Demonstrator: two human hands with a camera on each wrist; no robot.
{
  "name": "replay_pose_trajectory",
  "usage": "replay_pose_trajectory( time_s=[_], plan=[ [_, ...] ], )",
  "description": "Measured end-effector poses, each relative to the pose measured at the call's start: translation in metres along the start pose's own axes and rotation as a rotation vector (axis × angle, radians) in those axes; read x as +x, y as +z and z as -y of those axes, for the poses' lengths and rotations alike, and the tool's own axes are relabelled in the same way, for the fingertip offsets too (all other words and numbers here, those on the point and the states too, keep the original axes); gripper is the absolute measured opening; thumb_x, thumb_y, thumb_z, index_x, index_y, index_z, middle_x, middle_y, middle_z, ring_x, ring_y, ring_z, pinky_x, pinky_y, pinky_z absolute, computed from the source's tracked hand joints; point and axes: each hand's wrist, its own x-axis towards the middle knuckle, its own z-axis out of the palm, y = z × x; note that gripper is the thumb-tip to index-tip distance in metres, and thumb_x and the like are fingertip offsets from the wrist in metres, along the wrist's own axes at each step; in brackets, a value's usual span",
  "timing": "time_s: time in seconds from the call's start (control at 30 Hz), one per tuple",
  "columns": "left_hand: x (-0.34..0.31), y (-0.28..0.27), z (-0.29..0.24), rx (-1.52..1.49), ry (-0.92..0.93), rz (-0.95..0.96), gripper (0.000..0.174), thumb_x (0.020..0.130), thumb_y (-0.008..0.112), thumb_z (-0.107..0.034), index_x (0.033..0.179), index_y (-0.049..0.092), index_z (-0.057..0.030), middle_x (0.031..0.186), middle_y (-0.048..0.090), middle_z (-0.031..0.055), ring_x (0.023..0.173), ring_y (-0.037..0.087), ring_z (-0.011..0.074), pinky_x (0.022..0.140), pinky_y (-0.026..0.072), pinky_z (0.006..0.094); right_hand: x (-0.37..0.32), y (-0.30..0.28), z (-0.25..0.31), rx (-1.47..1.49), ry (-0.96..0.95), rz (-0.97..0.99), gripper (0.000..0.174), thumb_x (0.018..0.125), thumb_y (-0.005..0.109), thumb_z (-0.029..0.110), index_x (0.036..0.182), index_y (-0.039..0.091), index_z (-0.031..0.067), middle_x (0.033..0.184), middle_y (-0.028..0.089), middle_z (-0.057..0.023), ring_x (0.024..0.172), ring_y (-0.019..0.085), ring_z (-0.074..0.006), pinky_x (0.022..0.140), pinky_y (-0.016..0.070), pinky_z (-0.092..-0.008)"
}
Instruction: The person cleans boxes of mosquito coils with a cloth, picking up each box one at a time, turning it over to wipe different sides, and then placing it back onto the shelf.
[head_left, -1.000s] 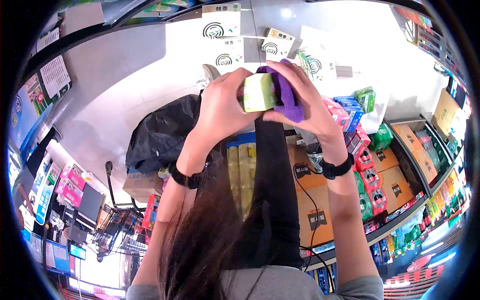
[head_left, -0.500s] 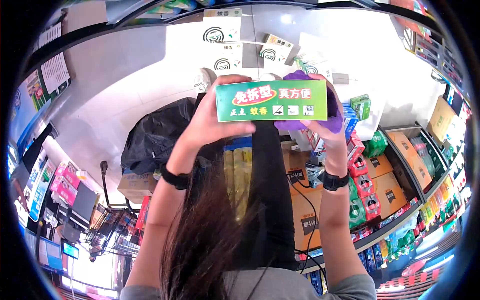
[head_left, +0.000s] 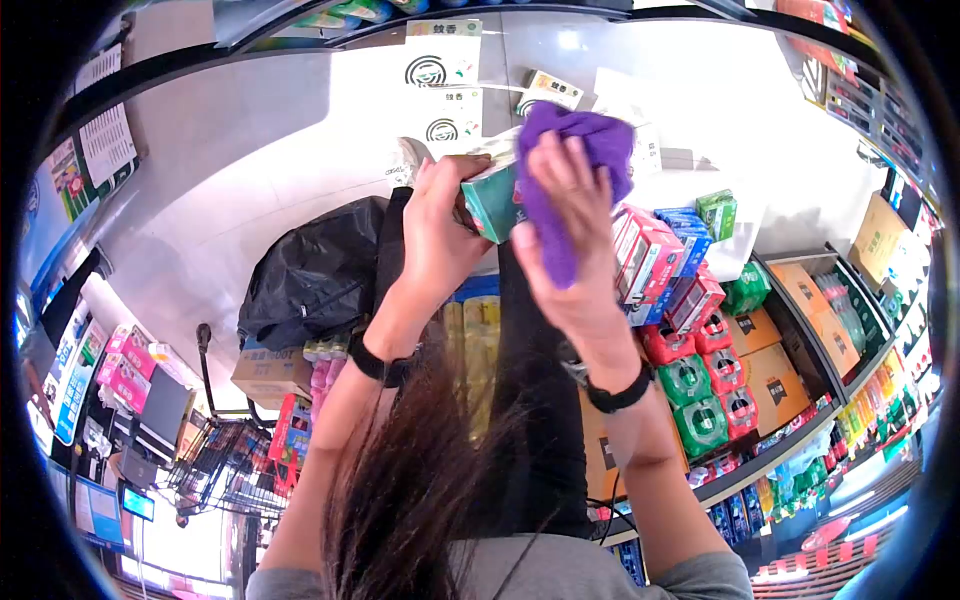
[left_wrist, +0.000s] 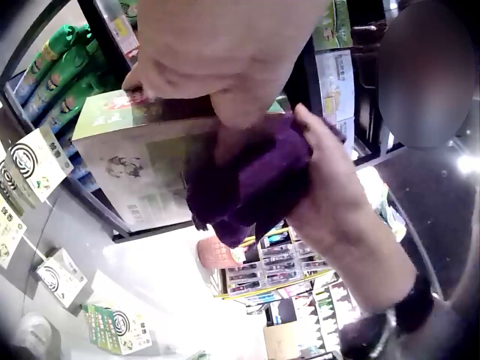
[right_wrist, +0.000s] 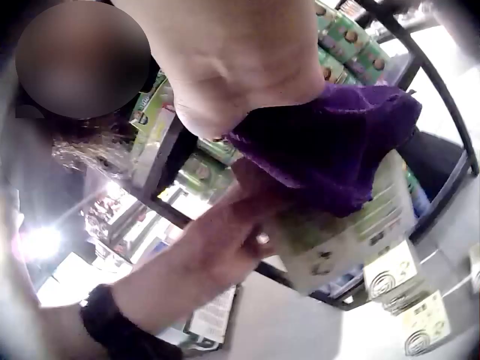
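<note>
My left hand (head_left: pixel 440 225) grips one end of a green and white mosquito coil box (head_left: pixel 490 205), held up in front of me above my legs. With my right hand (head_left: pixel 575 215) I hold a purple cloth (head_left: pixel 595 130) against the box; the cloth lies under the fingers and beside the thumb. In the left wrist view, the box (left_wrist: pixel 142 176) shows a pale broad side, and the bunched cloth (left_wrist: pixel 247 184) covers its other end. The cloth (right_wrist: pixel 337 142) also drapes over the box (right_wrist: pixel 352 247) in the right wrist view, hiding part of it.
More mosquito coil boxes (head_left: pixel 445 55) lie on the floor ahead. A black bag (head_left: pixel 310 270) sits at left. To the right stand pink boxes (head_left: pixel 650 255), shrink-wrapped bottle packs (head_left: pixel 695 420) and cardboard cartons (head_left: pixel 785 375). A wire basket (head_left: pixel 225 465) is at lower left.
The box has turned from its lettered green side facing me to a slanted position. The right hand with the cloth has come over from its right end onto its upper face.
</note>
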Motion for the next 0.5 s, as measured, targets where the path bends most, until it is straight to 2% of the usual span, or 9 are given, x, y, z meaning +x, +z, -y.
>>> replay_pose_trajectory(
  time_s=[0.03, 0.07, 0.1, 0.17, 0.23, 0.27, 0.3, 0.37, 0.5],
  plan=[
    [-0.001, 0.002, 0.001, 0.039, -0.048, 0.009, 0.037, 0.066, 0.068, -0.005, 0.100, 0.053, -0.0017, 0.095, 0.059, 0.0117, 0.091, 0.057, 0.0263, 0.077, 0.0456, 0.0330, 0.000, 0.006, 0.011, 0.053, -0.019, 0.058, 0.053, 0.080, 0.056, 0.028, 0.127, 0.045, 0.0068, 0.135, 0.041, -0.0062, 0.130, 0.029, -0.0224, 0.108, 0.0118, -0.0408],
    [-0.008, 0.016, 0.028, -0.657, -0.391, -0.127, 0.029, 0.076, 0.057, -0.004, 0.105, 0.053, -0.0015, 0.097, 0.058, 0.0110, 0.091, 0.057, 0.0224, 0.078, 0.0466, 0.0322, -0.002, 0.017, 0.024, 0.026, -0.082, 0.090, 0.052, 0.081, 0.054, 0.030, 0.127, 0.046, 0.0076, 0.135, 0.041, -0.0062, 0.130, 0.029, -0.0209, 0.108, 0.0112, -0.0407],
    [-0.010, 0.014, 0.022, -0.655, -0.392, -0.124, 0.029, 0.076, 0.057, -0.004, 0.105, 0.053, -0.0015, 0.097, 0.058, 0.0110, 0.091, 0.057, 0.0224, 0.078, 0.0466, 0.0322, -0.004, 0.025, 0.033, 0.000, -0.141, 0.121, 0.051, 0.081, 0.053, 0.032, 0.126, 0.047, 0.0083, 0.135, 0.041, -0.0062, 0.130, 0.029, -0.0194, 0.108, 0.0106, -0.0406],
    [-0.017, 0.008, 0.006, -1.278, -0.629, -0.089, 0.031, 0.080, 0.051, -0.003, 0.111, 0.048, 0.0000, 0.098, 0.057, 0.0094, 0.089, 0.057, 0.0197, 0.081, 0.0472, 0.0301, -0.005, 0.023, 0.035, -0.124, -0.164, 0.175, 0.051, 0.082, 0.050, 0.035, 0.126, 0.048, 0.0096, 0.135, 0.040, -0.0042, 0.130, 0.029, -0.0170, 0.108, 0.0092, -0.0397],
    [-0.006, 0.014, 0.007, -0.606, -0.275, -0.089, 0.036, 0.072, 0.061, -0.002, 0.107, 0.051, -0.0004, 0.096, 0.058, 0.0095, 0.084, 0.058, 0.0213, 0.076, 0.0475, 0.0293, -0.001, 0.011, 0.021, -0.140, -0.147, 0.139, 0.049, 0.082, 0.050, 0.032, 0.125, 0.048, 0.0101, 0.136, 0.040, -0.0024, 0.129, 0.029, -0.0174, 0.109, 0.0075, -0.0384],
    [-0.005, 0.002, 0.004, -0.116, -0.068, 0.020, 0.042, 0.063, 0.070, -0.002, 0.102, 0.053, -0.0012, 0.093, 0.058, 0.0099, 0.081, 0.058, 0.0232, 0.070, 0.0469, 0.0288, 0.000, 0.004, 0.012, -0.051, -0.063, 0.076, 0.047, 0.081, 0.052, 0.027, 0.125, 0.049, 0.0109, 0.136, 0.040, -0.0015, 0.130, 0.029, -0.0177, 0.108, 0.0066, -0.0390],
    [-0.001, 0.004, 0.002, -0.123, 0.005, -0.022, 0.043, 0.059, 0.071, -0.001, 0.098, 0.054, -0.0013, 0.090, 0.057, 0.0113, 0.078, 0.057, 0.0250, 0.065, 0.0452, 0.0290, 0.002, 0.000, -0.002, -0.048, -0.011, 0.003, 0.045, 0.081, 0.053, 0.023, 0.124, 0.050, 0.0111, 0.134, 0.043, -0.0037, 0.130, 0.029, -0.0200, 0.108, 0.0069, -0.0418],
    [-0.003, 0.004, 0.001, -0.127, -0.012, -0.036, 0.043, 0.058, 0.071, -0.001, 0.097, 0.054, -0.0011, 0.090, 0.057, 0.0113, 0.080, 0.057, 0.0243, 0.066, 0.0452, 0.0295, 0.007, -0.005, -0.033, -0.032, 0.073, -0.133, 0.040, 0.082, 0.054, 0.022, 0.119, 0.054, 0.0074, 0.130, 0.047, -0.0070, 0.129, 0.030, -0.0242, 0.107, 0.0072, -0.0444],
    [-0.003, 0.007, -0.004, -0.100, -0.027, -0.040, 0.044, 0.058, 0.072, 0.000, 0.098, 0.054, -0.0018, 0.090, 0.057, 0.0110, 0.081, 0.057, 0.0233, 0.067, 0.0457, 0.0298, 0.007, -0.005, -0.021, 0.046, 0.023, -0.118, 0.036, 0.083, 0.054, 0.021, 0.116, 0.055, 0.0073, 0.130, 0.047, -0.0051, 0.130, 0.030, -0.0220, 0.108, 0.0051, -0.0433]
  ],
)
